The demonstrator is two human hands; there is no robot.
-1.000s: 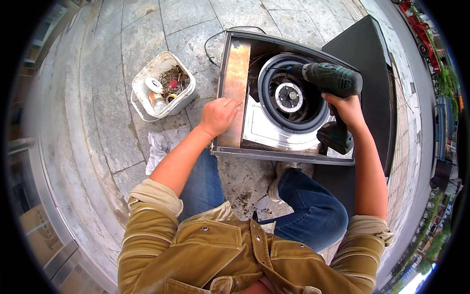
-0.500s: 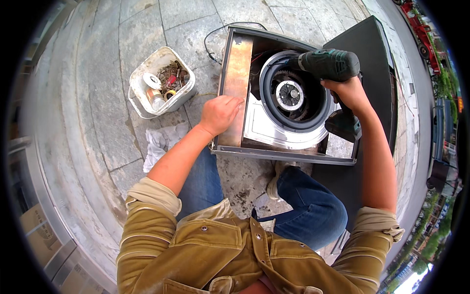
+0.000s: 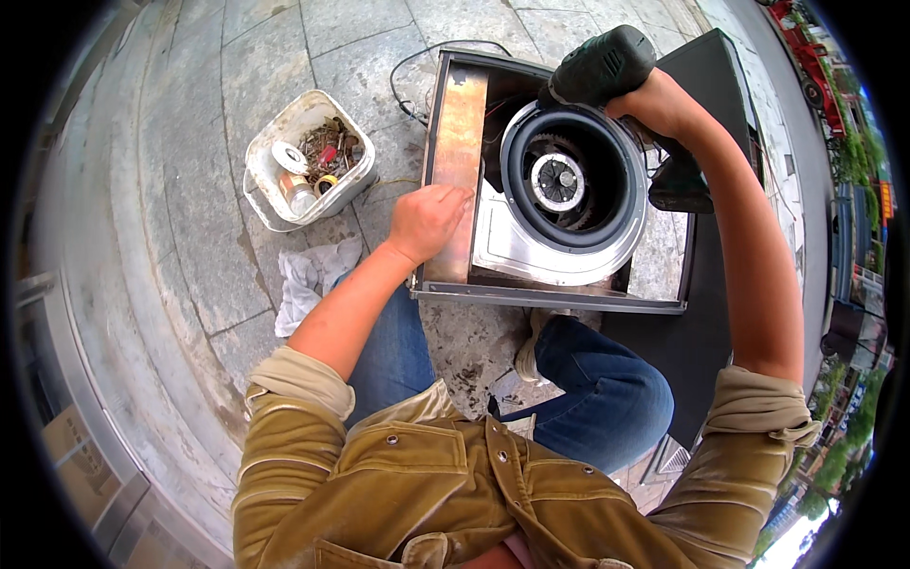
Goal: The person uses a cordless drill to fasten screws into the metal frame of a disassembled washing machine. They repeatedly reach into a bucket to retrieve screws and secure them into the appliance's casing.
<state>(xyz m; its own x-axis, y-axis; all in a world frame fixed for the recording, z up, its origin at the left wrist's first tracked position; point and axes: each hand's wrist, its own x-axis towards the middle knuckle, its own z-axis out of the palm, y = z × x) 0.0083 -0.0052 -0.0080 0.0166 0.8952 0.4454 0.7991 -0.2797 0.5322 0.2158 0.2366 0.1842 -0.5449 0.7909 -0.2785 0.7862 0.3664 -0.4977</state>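
Observation:
My right hand (image 3: 656, 106) grips a dark green and black cordless drill (image 3: 607, 66). The drill's front end points down at the far rim of a round black ring (image 3: 517, 190); its tip is hidden. That ring surrounds a fan wheel with a pale hub (image 3: 557, 183), set in a silvery metal fan housing (image 3: 531, 256). All of it sits in an open metal case (image 3: 559, 300). My left hand (image 3: 427, 223) is closed over the brownish, stained metal strip (image 3: 464, 123) on the case's left side. Whatever its curled fingertips hold is hidden.
Left of the case stands a white plastic bucket (image 3: 261, 161) with screws, tape rolls and bits inside. A white rag (image 3: 308, 280) lies below it on the stone paving (image 3: 190, 228). A black cable (image 3: 398, 76) loops behind the case. A large dark panel (image 3: 706, 81) stands at the right.
My right hand has moved the drill away from me and slightly left, to the ring's far rim, and tilted it. My left hand stays in place.

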